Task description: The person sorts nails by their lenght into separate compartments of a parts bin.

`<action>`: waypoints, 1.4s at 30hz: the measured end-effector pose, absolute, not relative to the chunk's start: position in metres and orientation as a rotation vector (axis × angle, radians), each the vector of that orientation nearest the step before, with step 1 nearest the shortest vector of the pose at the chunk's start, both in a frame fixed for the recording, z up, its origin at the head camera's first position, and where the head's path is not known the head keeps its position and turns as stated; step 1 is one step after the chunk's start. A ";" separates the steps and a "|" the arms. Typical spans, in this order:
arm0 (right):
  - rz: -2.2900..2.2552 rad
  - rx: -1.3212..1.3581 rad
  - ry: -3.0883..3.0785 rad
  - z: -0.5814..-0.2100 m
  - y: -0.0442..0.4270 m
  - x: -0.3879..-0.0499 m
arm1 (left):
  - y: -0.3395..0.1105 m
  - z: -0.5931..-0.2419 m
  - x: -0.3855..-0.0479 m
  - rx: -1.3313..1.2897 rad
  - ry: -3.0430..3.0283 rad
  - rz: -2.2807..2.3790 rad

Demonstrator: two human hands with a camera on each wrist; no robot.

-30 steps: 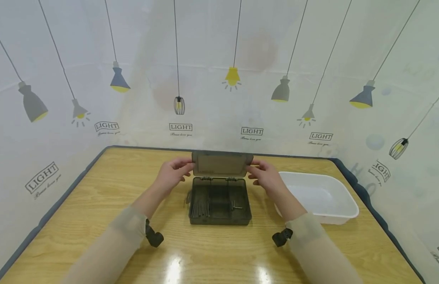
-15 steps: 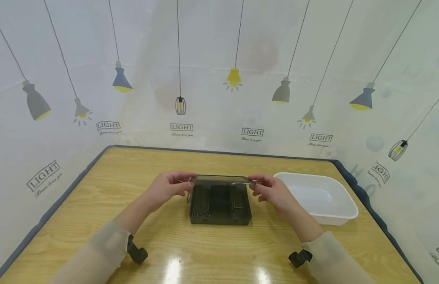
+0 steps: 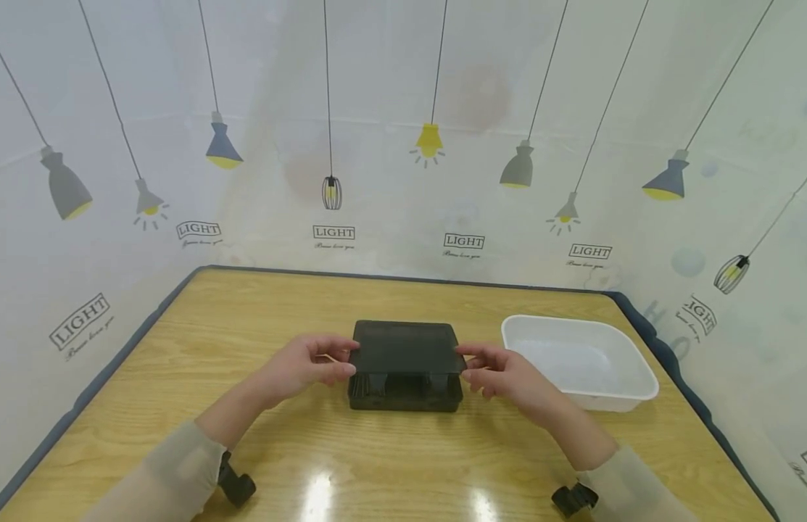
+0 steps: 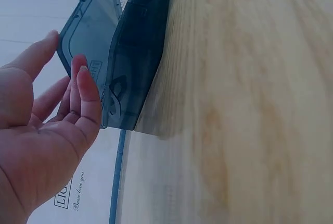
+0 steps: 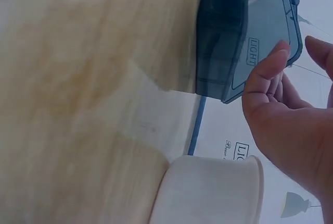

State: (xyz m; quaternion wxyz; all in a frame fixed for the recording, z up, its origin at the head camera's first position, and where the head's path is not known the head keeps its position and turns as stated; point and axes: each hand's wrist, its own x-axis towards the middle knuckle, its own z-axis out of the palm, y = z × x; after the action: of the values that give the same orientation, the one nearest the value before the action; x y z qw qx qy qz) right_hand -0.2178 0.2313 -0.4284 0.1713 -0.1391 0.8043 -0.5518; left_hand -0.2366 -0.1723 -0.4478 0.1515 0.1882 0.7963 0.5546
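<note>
A translucent dark grey plastic storage box (image 3: 405,397) sits on the wooden table, its hinged lid (image 3: 406,348) tilted partway down over the base. Through the front gap in the head view, thin metal rods (image 3: 359,386) show at the left. My left hand (image 3: 309,366) pinches the lid's left edge near its front corner. At the right edge, my right hand (image 3: 507,373) holds the lid with thumb and fingers. Both wrist views show the wedge between lid and base. In the left wrist view a side latch (image 4: 116,96) is on the base wall.
A white rectangular basin (image 3: 576,355) stands right of the box, close to my right forearm. The wooden table (image 3: 259,304) has a dark blue edge. Behind it hangs a pale wall cloth (image 3: 383,87) printed with lamps.
The lid has swung from upright at the back, down and forward over the base. Both hands have moved toward me and lower with it. The box base and basin have stayed put.
</note>
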 end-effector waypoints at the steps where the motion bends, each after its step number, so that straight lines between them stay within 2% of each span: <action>1: -1.550 -0.411 2.282 -0.430 0.232 -0.217 | -0.172 -0.449 -0.236 0.545 2.290 1.577; 31: -1.196 -0.498 2.498 -0.431 0.226 -0.216 | -0.170 -0.458 -0.234 0.662 2.481 1.313; 36: -1.068 -0.663 2.643 -0.432 0.218 -0.216 | -0.161 -0.456 -0.234 0.790 2.650 1.165; 42: -0.776 -0.900 2.676 -0.436 0.208 -0.225 | -0.141 -0.450 -0.240 1.094 2.617 0.852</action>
State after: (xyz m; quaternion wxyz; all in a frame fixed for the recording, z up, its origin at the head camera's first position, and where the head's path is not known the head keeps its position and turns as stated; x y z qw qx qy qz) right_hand -0.2254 0.2084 -0.4365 0.1067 -0.3057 0.9087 -0.2634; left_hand -0.2403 -0.1406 -0.4497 0.0897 0.3679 0.8800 0.2866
